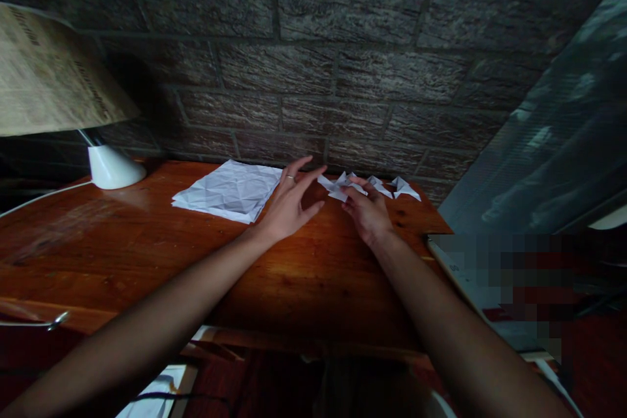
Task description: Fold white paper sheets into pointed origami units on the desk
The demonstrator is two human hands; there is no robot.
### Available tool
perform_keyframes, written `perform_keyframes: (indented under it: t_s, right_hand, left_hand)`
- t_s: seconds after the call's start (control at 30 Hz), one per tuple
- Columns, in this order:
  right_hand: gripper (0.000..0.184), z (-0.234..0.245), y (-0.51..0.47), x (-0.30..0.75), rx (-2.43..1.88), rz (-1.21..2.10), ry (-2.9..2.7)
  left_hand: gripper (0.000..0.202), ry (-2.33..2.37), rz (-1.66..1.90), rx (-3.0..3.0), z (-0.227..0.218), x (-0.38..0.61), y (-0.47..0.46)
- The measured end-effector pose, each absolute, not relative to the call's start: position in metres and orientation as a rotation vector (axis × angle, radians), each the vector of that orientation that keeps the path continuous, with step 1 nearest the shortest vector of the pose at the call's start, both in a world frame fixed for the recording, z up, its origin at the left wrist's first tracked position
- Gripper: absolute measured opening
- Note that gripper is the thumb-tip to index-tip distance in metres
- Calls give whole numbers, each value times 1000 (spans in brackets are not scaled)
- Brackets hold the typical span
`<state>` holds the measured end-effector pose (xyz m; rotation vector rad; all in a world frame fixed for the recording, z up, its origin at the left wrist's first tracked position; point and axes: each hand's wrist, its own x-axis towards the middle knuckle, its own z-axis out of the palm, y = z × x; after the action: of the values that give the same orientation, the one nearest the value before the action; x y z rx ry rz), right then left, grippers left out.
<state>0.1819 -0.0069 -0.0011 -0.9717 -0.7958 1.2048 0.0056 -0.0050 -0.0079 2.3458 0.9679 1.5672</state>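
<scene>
Over the back of the wooden desk, my left hand (292,201) has its fingers spread and nothing in them; a ring sits on one finger. Just left of it lies a stack of creased white paper sheets (228,189). My right hand (369,210) pinches a folded white paper piece (337,188) with pointed corners, between thumb and fingers. Right behind that hand, more folded paper pieces (404,188) stand in a row near the wall. Part of the held piece is hidden by the fingers.
A lamp with a white base (113,166) and a printed shade (53,72) stands at the left. The brick wall (304,78) rises behind the wooden desk (294,281). A translucent panel (529,137) slants at the right. Below the desk's front edge are papers (157,395).
</scene>
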Motion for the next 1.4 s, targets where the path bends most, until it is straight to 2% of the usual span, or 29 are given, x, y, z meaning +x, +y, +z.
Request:
perform_keyframes:
  t_s: [0.1, 0.17, 0.4, 0.5, 0.6, 0.73, 1.4]
  right_hand:
    - [31, 2, -12, 179, -955, 1284, -850]
    - [29, 5, -15, 178, -968, 1308, -924]
    - [39, 17, -17, 184, -1034, 1045, -1217]
    - [49, 15, -16, 185, -965, 1191, -1213]
    - [38, 10, -16, 185, -939, 1340, -1306]
    - [31, 5, -15, 184, -962, 1273, -1338]
    - [27, 12, -20, 183, -938, 1253, -1307]
  left_hand:
    - [23, 816, 1508, 2372, -7, 6, -3]
    - [15, 776, 1461, 2206, -9, 7, 0]
    - [34, 827, 1409, 1412, -3, 11, 2]
    - [36, 783, 1391, 1280, 2, 12, -1]
    - [36, 763, 1388, 1191, 2, 13, -1]
    - [38, 753, 1363, 1145, 1, 13, -1]
    - [44, 686, 1312, 1105, 1, 11, -3]
